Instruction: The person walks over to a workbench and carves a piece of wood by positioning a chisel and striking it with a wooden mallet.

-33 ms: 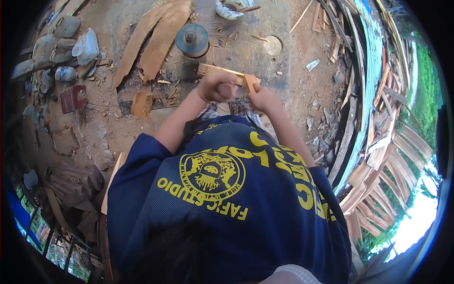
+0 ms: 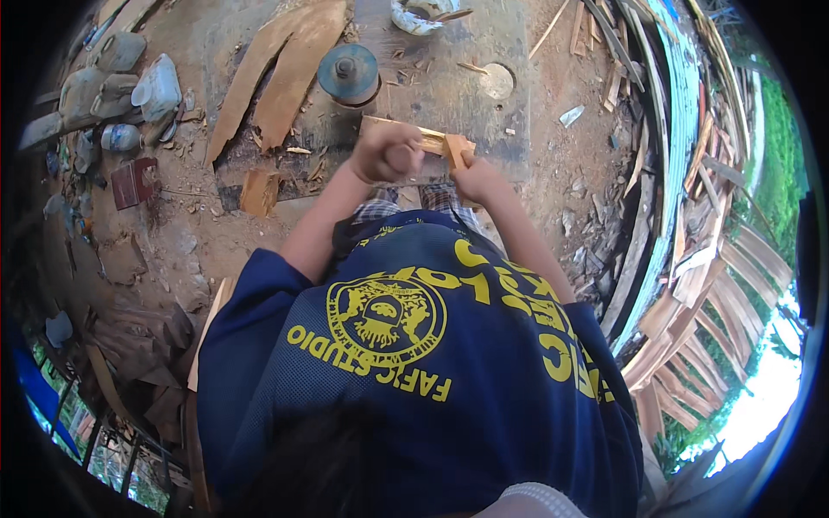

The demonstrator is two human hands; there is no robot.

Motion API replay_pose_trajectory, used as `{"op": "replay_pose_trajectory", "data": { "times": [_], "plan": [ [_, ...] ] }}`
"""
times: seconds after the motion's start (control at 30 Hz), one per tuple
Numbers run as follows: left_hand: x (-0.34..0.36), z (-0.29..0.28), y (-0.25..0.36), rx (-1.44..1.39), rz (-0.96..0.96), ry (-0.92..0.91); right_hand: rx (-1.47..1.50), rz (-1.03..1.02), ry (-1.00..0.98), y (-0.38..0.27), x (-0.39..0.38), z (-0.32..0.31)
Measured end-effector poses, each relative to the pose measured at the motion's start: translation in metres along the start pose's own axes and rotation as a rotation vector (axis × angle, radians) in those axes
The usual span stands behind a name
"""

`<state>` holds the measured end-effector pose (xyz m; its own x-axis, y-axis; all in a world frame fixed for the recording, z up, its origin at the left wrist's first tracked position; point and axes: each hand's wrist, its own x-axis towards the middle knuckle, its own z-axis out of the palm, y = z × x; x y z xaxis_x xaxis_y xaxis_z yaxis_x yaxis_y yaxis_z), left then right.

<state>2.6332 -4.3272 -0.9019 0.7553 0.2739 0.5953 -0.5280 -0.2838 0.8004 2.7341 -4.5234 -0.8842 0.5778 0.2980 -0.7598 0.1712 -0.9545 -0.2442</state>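
My right hand (image 2: 477, 179) is closed on a short orange-brown wooden block (image 2: 458, 149). The block lies against the end of a pale yellow wooden strip (image 2: 432, 140) at the near edge of the work board. My left hand (image 2: 389, 154) is curled into a fist above the left part of that strip. What it grips, if anything, is hidden by the fingers. Both forearms reach forward over my lap. Just beyond the left hand stands a round blue-topped grinding stone or wheel-like thing (image 2: 348, 73) with a central knob.
The worn wooden board (image 2: 449, 86) carries chips, a white bowl (image 2: 419, 15) and a pale round disc (image 2: 496, 82). Large bark-like slabs (image 2: 285, 78) lie left, near a wooden chunk (image 2: 258, 192). Plastic jugs (image 2: 157, 91) sit far left; stacked planks (image 2: 639, 233) line the right.
My left hand has shifted slightly to the left, showing more of the yellow strip. My right hand and the block stay in place.
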Motion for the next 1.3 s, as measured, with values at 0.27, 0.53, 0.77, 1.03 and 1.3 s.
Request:
{"op": "replay_pose_trajectory", "data": {
  "times": [0.27,0.53,0.77,1.03,1.3],
  "plan": [
    [-0.004,-0.024,-0.024,0.012,-0.435,0.265,0.025,0.040,-0.013,-0.001,-0.006,-0.008],
    [0.012,-0.009,-0.027,-0.309,-0.322,0.512,0.074,0.069,-0.083,0.000,0.001,-0.026],
    [0.023,-0.007,-0.031,-0.277,-0.322,0.362,0.072,0.053,-0.046,-0.004,-0.008,-0.019],
    [0.022,-0.014,-0.044,-0.270,-0.387,0.282,0.016,0.051,-0.039,-0.007,-0.013,-0.016],
    [0.018,-0.007,-0.037,-0.272,-0.355,0.274,0.082,0.090,-0.080,-0.004,-0.016,-0.019]
  ]
}}
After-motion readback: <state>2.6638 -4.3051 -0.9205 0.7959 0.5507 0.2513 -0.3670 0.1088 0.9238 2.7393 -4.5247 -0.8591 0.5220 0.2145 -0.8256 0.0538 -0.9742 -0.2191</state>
